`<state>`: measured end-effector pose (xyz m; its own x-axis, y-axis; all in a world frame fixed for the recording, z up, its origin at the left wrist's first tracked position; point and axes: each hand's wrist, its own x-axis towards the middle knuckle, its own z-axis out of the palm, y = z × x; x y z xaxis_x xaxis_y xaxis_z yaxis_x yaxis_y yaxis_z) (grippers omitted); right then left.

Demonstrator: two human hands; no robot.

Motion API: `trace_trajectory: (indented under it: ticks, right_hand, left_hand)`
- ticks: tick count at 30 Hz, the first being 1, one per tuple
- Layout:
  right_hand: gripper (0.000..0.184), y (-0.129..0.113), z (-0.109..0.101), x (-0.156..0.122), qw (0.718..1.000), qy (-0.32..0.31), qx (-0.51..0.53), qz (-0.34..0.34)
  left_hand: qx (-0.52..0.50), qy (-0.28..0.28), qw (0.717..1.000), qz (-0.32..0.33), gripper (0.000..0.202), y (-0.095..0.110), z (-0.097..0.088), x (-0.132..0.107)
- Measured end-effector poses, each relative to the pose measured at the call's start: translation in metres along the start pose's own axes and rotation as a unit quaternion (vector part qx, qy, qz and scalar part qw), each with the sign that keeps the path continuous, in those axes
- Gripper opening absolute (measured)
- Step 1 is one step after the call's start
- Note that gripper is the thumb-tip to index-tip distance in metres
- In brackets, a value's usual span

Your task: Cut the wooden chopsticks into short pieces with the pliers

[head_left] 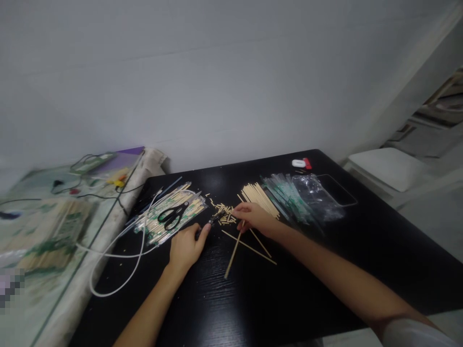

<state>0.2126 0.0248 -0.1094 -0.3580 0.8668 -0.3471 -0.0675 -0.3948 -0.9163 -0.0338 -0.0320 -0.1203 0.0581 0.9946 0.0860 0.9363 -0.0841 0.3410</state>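
My left hand (186,246) rests on the black table (307,289), fingers curled around a small dark tool (213,220) whose tip points at a heap of short bamboo pieces (224,213). Over that heap my right hand (251,215) is closed, pinching a thin bamboo stick (233,253) that slants down toward me. Two more long sticks (253,248) lie crossed below it. Black scissors (174,215) lie on packs of wrapped sticks (170,217) to the left.
A bundle of bare sticks (258,196), empty clear wrappers (289,195) and a crumpled plastic bag (314,193) lie to the right. A white cable (119,255) loops at the table's left edge. A glass-topped table (47,231) with wires stands further left. A white cushion (388,166) sits far right.
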Motion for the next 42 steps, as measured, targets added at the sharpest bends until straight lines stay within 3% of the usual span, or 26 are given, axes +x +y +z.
trace_trajectory:
  ticks: [4,9,14,18,23,30,42]
  right_hand:
    - [0.018,0.008,0.001,0.011,1.000,0.017,0.011,-0.001]
    - [0.023,0.002,0.002,0.014,0.998,0.013,0.055,0.002]
    - [0.043,-0.004,-0.001,0.006,0.992,-0.056,0.116,0.013]
    - [0.045,-0.004,-0.002,-0.001,0.990,-0.087,0.114,-0.005]
    - [0.042,-0.001,0.004,-0.005,0.991,-0.080,0.087,-0.066]
    - [0.039,-0.002,0.016,-0.012,0.987,-0.044,0.091,-0.124]
    - [0.039,-0.007,0.020,-0.018,0.989,-0.033,0.080,-0.122]
  left_hand:
    - [-0.029,0.009,0.999,-0.011,0.056,-0.002,0.003,0.001]
    - [-0.073,0.005,0.997,-0.017,0.057,-0.003,0.005,0.000]
    - [-0.147,0.004,0.989,-0.010,0.057,-0.002,0.005,-0.002]
    - [-0.246,-0.025,0.968,0.044,0.049,0.002,0.005,-0.004]
    - [-0.297,-0.032,0.953,0.043,0.032,0.009,0.012,-0.007]
    - [-0.398,-0.087,0.913,0.033,0.034,0.011,0.017,-0.010]
    - [-0.441,-0.110,0.891,0.015,0.030,0.016,0.015,-0.013]
